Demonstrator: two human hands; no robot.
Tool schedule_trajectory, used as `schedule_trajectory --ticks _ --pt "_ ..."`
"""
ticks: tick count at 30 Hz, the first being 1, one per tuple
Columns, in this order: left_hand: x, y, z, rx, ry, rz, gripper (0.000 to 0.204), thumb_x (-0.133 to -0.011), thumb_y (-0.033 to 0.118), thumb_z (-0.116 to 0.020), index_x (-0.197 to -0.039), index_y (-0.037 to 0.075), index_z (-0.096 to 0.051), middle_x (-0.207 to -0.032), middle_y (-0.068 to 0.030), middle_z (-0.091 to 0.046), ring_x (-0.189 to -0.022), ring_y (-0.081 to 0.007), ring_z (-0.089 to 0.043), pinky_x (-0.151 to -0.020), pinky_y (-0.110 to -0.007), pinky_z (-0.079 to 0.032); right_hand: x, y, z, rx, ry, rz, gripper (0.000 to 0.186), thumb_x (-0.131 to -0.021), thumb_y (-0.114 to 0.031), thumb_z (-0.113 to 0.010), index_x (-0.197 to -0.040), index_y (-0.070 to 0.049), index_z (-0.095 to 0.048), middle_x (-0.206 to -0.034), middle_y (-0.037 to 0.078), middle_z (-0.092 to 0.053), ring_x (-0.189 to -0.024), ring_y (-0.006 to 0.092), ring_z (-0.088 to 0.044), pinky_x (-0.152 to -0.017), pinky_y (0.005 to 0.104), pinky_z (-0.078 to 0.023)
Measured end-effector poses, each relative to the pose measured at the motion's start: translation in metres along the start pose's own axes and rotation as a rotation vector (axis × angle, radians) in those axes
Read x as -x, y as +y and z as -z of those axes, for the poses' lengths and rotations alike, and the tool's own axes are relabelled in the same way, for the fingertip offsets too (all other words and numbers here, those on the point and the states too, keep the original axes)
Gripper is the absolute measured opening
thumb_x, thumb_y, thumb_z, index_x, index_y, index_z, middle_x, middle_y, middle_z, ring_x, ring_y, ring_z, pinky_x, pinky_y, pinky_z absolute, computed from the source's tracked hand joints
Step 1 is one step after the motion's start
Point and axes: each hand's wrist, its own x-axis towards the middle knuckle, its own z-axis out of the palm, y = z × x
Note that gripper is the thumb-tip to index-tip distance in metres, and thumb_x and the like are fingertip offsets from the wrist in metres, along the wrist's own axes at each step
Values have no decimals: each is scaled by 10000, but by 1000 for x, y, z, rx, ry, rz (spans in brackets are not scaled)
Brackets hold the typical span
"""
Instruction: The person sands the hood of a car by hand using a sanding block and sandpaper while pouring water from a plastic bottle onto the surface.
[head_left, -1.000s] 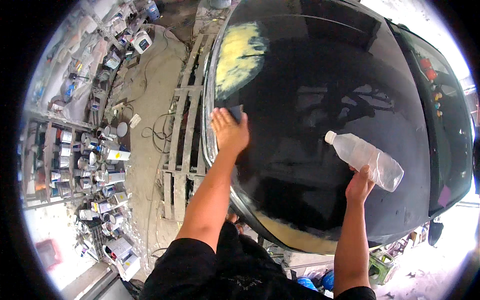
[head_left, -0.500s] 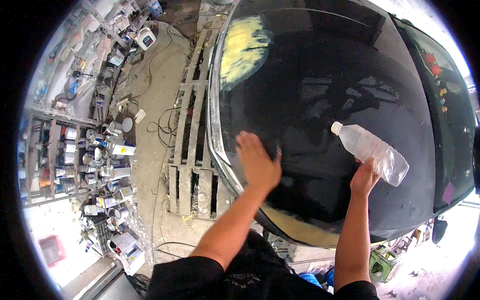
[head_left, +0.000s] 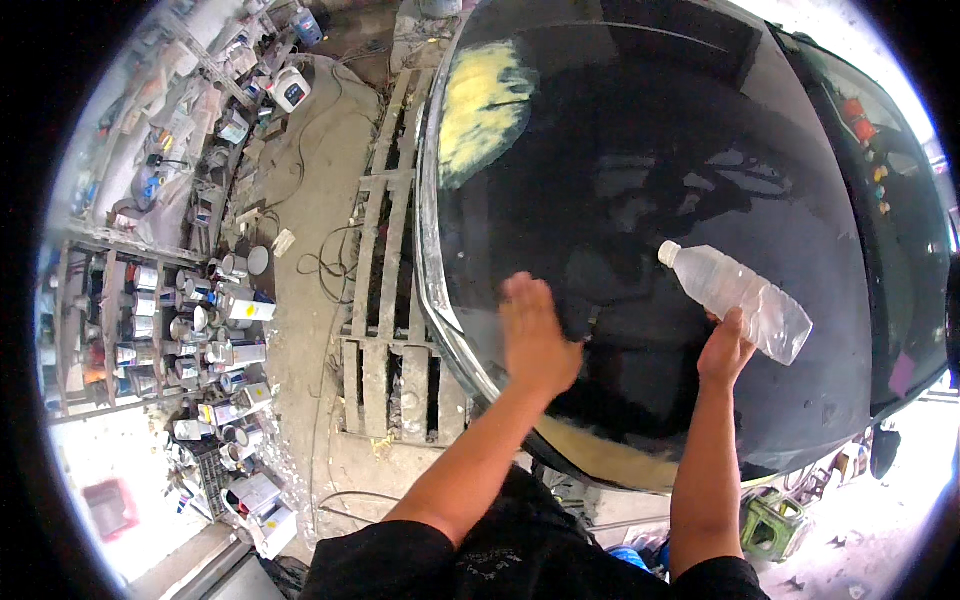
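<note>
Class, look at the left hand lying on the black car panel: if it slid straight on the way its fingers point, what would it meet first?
Probably only more black panel; the left hand points up it.

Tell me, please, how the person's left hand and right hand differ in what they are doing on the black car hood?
The left hand lies flat, palm down, pressing a dark pad against the black car hood; the right hand is raised and grips a clear plastic bottle. The left hand sits near the hood's front edge, the right hand farther in toward the middle. The bottle is tilted, its white cap pointing away from the person. Both are bare, reaching from black sleeves.
</note>
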Motion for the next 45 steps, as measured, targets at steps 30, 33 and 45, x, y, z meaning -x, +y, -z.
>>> schedule_trajectory --ticks 30,33,45 --pt "-42 -72 29 109 -103 -471 867 -860 353 -698 -1495 7 -220 -1570 -267 -165 -1462 -449 -125 -1173 -530 -162 -4 -18 16 -222 112 -67 473 -945 -253 -626 -1333 -49 -450 -1231 99 -563 -1045 240 -589 -786 388 -515" --pt "-91 -115 22 41 98 -447 835 -894 366 -651 -1501 4 -206 -1574 -260 -162 -1466 -441 -118 -1174 -528 -146 -2 -29 47 -163 111 15 497 -952 -261 -618 -1367 -62 -432 -1279 98 -555 -1129 262 -576 -851 404 -518" --pt "-32 -28 54 7 -577 -918 906 -789 228 -710 -1497 -10 -197 -1587 -221 -157 -1479 -404 -116 -1184 -527 -165 2 -38 116 -132 346 71 525 -951 -328 -620 -1350 -31 -448 -1261 114 -574 -1126 255 -589 -836 395 -539"
